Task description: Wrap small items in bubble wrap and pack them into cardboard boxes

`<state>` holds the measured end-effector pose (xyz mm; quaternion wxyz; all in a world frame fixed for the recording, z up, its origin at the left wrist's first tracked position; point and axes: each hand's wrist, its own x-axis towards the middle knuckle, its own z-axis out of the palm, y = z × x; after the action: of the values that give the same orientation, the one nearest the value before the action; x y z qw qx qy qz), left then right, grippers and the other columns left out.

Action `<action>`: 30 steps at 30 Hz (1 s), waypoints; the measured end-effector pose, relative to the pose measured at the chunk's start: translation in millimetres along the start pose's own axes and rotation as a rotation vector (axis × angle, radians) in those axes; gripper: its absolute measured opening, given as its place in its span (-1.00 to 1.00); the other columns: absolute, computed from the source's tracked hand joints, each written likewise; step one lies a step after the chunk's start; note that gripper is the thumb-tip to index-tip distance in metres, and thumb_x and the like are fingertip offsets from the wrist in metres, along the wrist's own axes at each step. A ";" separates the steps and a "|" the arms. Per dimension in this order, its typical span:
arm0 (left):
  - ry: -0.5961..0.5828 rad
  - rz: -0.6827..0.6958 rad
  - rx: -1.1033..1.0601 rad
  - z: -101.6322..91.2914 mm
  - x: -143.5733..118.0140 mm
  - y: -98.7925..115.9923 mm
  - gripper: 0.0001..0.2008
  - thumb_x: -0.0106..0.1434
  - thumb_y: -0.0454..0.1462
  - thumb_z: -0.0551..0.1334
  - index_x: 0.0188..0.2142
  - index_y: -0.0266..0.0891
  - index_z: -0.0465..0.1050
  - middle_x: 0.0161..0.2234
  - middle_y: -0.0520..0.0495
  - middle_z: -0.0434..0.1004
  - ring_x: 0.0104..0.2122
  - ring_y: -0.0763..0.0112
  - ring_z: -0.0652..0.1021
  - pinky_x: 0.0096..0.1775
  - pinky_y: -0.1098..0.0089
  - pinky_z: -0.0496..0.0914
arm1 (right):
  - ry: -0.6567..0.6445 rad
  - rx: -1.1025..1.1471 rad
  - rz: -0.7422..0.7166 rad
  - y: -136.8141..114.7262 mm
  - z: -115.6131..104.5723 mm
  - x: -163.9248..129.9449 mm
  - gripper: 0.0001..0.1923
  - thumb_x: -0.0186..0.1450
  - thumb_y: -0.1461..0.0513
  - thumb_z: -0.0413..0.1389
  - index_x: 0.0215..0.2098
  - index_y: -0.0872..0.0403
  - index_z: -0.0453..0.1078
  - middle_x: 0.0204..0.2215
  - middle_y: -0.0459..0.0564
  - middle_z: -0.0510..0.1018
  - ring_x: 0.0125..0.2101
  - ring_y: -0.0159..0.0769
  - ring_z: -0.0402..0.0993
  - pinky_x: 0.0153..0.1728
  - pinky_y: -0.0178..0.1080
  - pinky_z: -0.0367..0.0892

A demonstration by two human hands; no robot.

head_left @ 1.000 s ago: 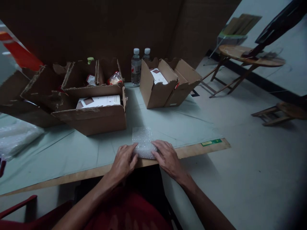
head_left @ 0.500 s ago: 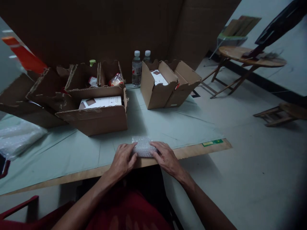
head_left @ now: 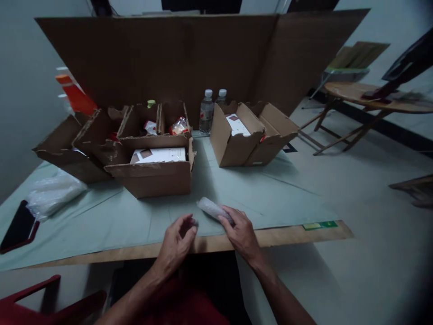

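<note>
A narrow roll of bubble wrap [head_left: 212, 208] is held in my right hand [head_left: 241, 232], with the thumb on the near side and the fingers over its right end. It points away to the left above the green cloth, near the table's front edge. My left hand [head_left: 177, 239] is apart from the roll, to its left. Its fingers are curved, with a gap between them and the thumb, and I see nothing held there. Whether anything lies inside the roll is hidden.
Behind my hands stand an open cardboard box [head_left: 162, 180] holding a white carton [head_left: 162, 155], more boxes [head_left: 237, 149] and water bottles [head_left: 206, 113]. On the left lie loose bubble wrap [head_left: 56, 192] and a dark phone-like device [head_left: 18, 228]. A cardboard panel [head_left: 189, 58] rises at the back.
The flat bubble wrap is now a narrow roll, lifted and tilted in my right hand. My left hand has come off it. The view has shifted, showing more at the top.
</note>
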<state>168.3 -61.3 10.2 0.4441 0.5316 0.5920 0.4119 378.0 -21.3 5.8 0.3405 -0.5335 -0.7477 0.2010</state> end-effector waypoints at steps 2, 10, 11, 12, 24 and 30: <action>-0.092 -0.068 -0.212 5.3 -5.8 8.2 -0.49 0.28 -0.02 0.25 0.11 -0.28 0.42 0.00 -0.27 0.59 -0.02 0.17 0.60 0.01 0.20 0.47 | -0.001 0.176 0.125 -10.3 3.4 -7.0 -0.71 0.42 0.09 0.06 -0.01 0.02 0.49 -0.17 0.02 0.67 -0.18 -0.15 0.58 -0.14 -0.16 0.47; -0.231 -0.033 -0.286 0.3 -11.9 23.2 -0.69 0.23 -0.20 0.21 -0.07 -0.29 0.49 -0.21 -0.10 0.58 -0.22 0.30 0.51 -0.18 0.38 0.39 | -0.187 0.437 0.127 -31.2 -12.5 -22.1 -0.53 0.27 0.03 0.21 0.09 0.05 0.45 0.03 0.12 0.56 -0.10 -0.15 0.53 -0.08 -0.19 0.47; -0.293 -0.022 -0.247 -3.0 -14.7 21.6 -0.71 0.22 -0.25 0.20 -0.09 -0.29 0.51 -0.24 -0.08 0.57 -0.26 0.32 0.49 -0.22 0.40 0.37 | -0.251 0.474 0.125 -32.0 -18.5 -19.0 -0.40 0.25 0.03 0.23 0.21 0.03 0.37 0.08 0.14 0.53 -0.13 -0.17 0.54 -0.11 -0.20 0.48; -0.351 -0.010 -0.211 -6.2 -17.6 19.9 -0.72 0.19 -0.28 0.19 -0.12 -0.29 0.52 -0.28 -0.05 0.55 -0.30 0.35 0.47 -0.26 0.41 0.34 | -0.329 0.506 0.117 -33.8 -23.6 -15.4 -0.33 0.24 0.03 0.25 0.28 0.02 0.31 0.10 0.14 0.52 -0.15 -0.19 0.55 -0.13 -0.20 0.49; -0.516 -0.030 -0.164 -47.7 -22.0 11.3 -0.66 0.19 -0.20 0.22 -0.12 -0.30 0.62 -0.32 -0.06 0.60 -0.33 0.34 0.51 -0.28 0.42 0.37 | -0.631 0.377 0.015 -69.3 -16.1 1.3 -0.65 0.23 0.29 0.20 -0.01 -0.05 0.52 -0.15 -0.03 0.63 -0.14 -0.19 0.56 -0.09 -0.20 0.43; -0.295 0.374 0.188 -144.3 10.1 90.3 -0.63 0.27 -0.10 0.28 0.06 -0.03 0.55 -0.03 -0.10 0.64 -0.04 0.18 0.60 -0.03 0.25 0.48 | -0.517 0.464 0.111 -78.3 -65.1 37.3 -0.78 0.24 0.17 0.25 -0.15 0.00 0.54 -0.42 -0.11 0.55 -0.43 -0.32 0.47 -0.41 -0.31 0.41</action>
<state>52.6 -44.9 134.3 0.3902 0.7252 0.4479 0.3482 365.9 -17.9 113.6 0.2407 -0.4129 -0.7135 0.5123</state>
